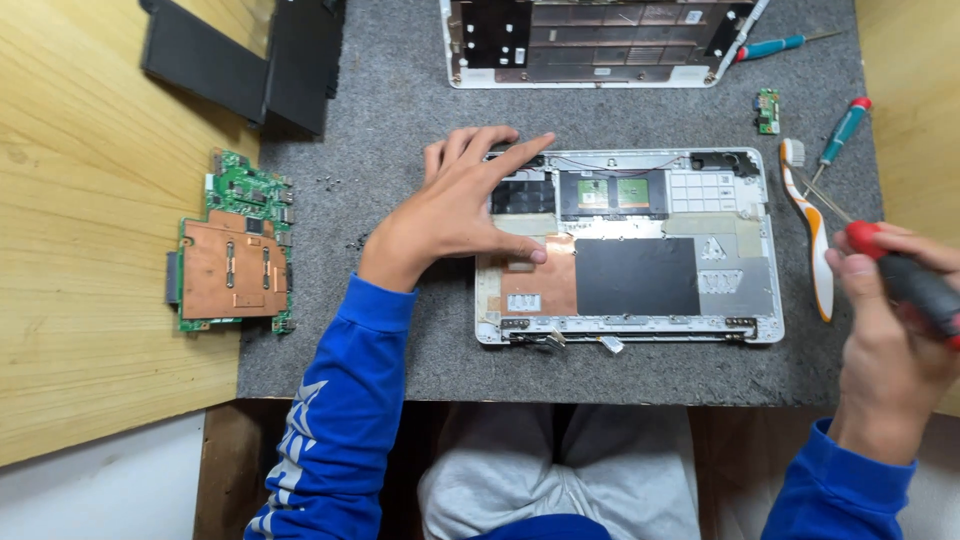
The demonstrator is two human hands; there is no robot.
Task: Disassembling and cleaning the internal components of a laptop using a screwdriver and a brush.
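Observation:
An opened white laptop base (pixel 760 300) lies on the grey felt mat (pixel 400 340), its copper plate, black panel and inner parts exposed. My left hand (pixel 455 210) rests flat on the base's left end, fingers spread across its upper left corner, thumb on the copper plate. My right hand (pixel 890 340) is off to the right, above the mat's edge, gripping a screwdriver (pixel 915 285) with a red and black handle, apart from the base.
A green circuit board with a copper heat plate (pixel 233 260) lies at the mat's left edge. Black panels (pixel 250 60) sit at the back left, a second white laptop shell (pixel 600 45) at the back. Two teal screwdrivers (pixel 845 130), a small green board (pixel 767 110) and a white-orange tool (pixel 812 235) lie to the right.

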